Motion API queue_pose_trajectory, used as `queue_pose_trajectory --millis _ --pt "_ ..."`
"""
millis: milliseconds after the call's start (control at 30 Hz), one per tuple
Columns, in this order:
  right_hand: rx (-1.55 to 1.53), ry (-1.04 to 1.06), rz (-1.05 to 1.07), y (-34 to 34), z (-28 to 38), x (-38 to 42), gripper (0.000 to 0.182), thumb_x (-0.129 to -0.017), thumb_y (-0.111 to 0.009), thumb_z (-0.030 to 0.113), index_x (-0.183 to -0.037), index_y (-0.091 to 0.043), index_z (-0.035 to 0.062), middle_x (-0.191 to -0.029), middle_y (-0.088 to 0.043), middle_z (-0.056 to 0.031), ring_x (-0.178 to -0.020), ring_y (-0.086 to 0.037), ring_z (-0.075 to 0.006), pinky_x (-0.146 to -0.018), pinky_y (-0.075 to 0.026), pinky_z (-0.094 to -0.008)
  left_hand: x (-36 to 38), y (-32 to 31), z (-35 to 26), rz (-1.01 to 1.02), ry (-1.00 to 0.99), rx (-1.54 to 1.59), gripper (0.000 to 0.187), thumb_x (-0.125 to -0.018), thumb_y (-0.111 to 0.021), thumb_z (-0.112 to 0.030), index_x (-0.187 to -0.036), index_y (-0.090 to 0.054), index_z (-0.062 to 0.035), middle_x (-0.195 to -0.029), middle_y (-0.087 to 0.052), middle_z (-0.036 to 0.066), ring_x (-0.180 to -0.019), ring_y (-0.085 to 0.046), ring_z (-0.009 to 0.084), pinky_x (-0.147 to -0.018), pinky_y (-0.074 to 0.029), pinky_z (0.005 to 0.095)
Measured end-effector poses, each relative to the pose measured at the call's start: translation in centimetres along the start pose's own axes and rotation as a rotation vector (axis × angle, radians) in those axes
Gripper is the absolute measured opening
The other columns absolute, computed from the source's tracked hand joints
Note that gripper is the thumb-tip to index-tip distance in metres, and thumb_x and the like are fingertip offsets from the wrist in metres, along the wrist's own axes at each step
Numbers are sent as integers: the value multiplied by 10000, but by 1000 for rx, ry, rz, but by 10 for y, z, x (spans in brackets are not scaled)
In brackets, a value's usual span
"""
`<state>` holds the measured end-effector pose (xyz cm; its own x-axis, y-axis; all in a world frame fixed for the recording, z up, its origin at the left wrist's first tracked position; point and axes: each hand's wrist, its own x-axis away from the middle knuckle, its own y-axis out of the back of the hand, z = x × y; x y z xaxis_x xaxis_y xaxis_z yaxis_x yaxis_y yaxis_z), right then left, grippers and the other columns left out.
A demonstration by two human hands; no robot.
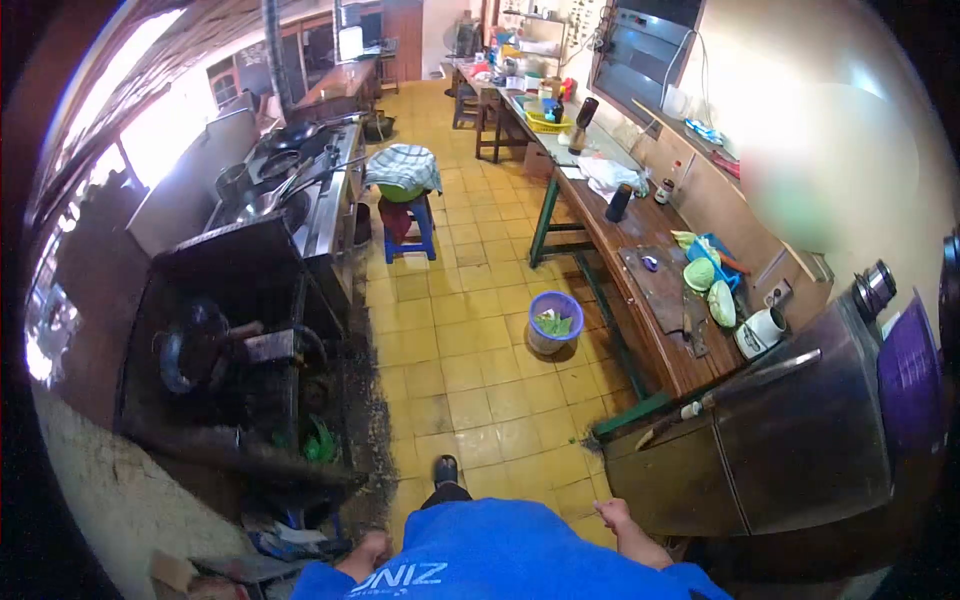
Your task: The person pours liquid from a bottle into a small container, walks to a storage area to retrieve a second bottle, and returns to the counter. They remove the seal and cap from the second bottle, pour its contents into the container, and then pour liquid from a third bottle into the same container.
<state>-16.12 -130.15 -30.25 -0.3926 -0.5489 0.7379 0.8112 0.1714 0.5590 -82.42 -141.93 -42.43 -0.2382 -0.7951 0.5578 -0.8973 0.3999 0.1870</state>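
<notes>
My left hand (373, 549) hangs low at the bottom of the view, beside the blue shirt (485, 550) I wear. Its fingers look loosely curled, and nothing shows in them. On the other side my right hand (614, 516) is held out from the body, fingers bent in, with no object visible in it. It is nearest to the metal refrigerator (670, 480) on the right. One dark shoe (446, 470) shows ahead of me on the yellow tiled floor (475, 370). Neither hand touches anything that I can see.
At right, a wooden table (600, 215) bears a cutting board (660, 290), a cabbage (699, 274) and bottles. A purple basket (556, 318) with green scraps stands on the floor. Stoves with pans (275, 205) line the left; a blue stool (410, 235) holds a cloth-covered bowl (402, 168).
</notes>
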Motion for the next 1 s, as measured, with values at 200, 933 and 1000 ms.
queue_pose_trajectory --millis 200,933,1000 --pt "-65 -77 283 -25 86 -48 350 -832 -708 359 -940 -626 37 -760 -595 -72 -659 -566 -203 -601 -511 -405 -184 140 -232 -270 166 -198 314 -868 -654 -348 -871 -713 -40 -808 -710 76 -751 -644 184 -690 -508 359" --pt "81 631 56 71 769 -445 241 -872 -671 287 -831 -672 50 -763 -658 -52 -704 -594 -151 -658 -482 -328 -525 311 -357 -225 657 -153 253 -884 -626 -315 -889 -707 -75 -796 -690 44 -678 -620 194 -649 -509 365" --pt "39 565 36 96 872 -445 224 -882 -666 276 -851 -684 54 -769 -661 -50 -710 -596 -145 -675 -482 -318 -561 333 -378 -222 689 -115 256 -879 -626 -321 -909 -706 -80 -805 -693 45 -682 -624 197 -653 -512 370"
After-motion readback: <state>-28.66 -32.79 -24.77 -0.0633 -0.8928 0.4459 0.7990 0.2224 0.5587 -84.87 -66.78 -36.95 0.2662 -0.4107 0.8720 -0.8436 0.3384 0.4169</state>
